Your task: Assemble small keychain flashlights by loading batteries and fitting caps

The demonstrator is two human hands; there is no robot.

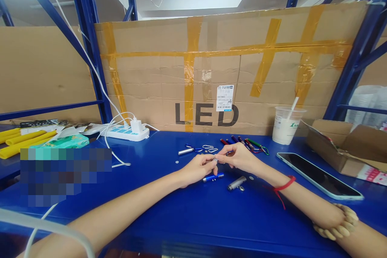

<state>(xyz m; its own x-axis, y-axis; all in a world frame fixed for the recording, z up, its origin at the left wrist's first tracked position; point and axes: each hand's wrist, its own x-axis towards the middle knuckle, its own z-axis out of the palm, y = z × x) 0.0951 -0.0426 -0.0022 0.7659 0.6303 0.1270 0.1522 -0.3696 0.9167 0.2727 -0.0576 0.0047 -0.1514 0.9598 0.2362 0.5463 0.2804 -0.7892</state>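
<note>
My left hand (pixel 198 168) and my right hand (pixel 242 157) meet above the blue table, fingertips pinched together on a small silver metal piece (pixel 215 160). Fingers cover most of it, so its kind is hard to make out. Just below them lies a slim blue metal tube (pixel 213 177). Closer to me is a short silver cylinder (pixel 236 183) with a small ring beside it. Behind my left hand are another silver cylinder (pixel 185 151), a blue clip (pixel 193 148) and silver metal clips (pixel 208 148). Several coloured tubes and a green carabiner (pixel 256 144) lie behind my right hand.
A phone (pixel 320 175) rests at the right, near an open cardboard box (pixel 347 145) and a drink cup (pixel 286 127) with a straw. On the left are a white power strip (pixel 125 132), cables and yellow tubes (pixel 30 141). Cardboard (pixel 151 84) stands behind the table.
</note>
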